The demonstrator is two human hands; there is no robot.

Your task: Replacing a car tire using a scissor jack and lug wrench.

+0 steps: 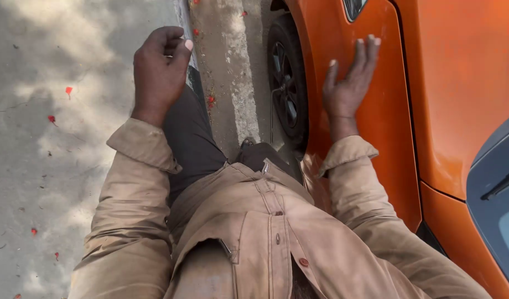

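My right hand (349,83) lies flat with fingers spread against the orange car fender (387,111), just above the wheel arch. My left hand (159,72) is curled into a loose fist near my dark-trousered knee (188,133) and holds nothing. The black front wheel (287,83) of the car sits between my leg and the fender. My tan shirt (265,232) fills the lower part of the view.
Grey concrete ground (55,138) spreads to the left, dotted with small red petals (68,89). A paler strip of pavement (232,66) runs beside the wheel. The car's windscreen corner with a wiper (500,182) shows at lower right.
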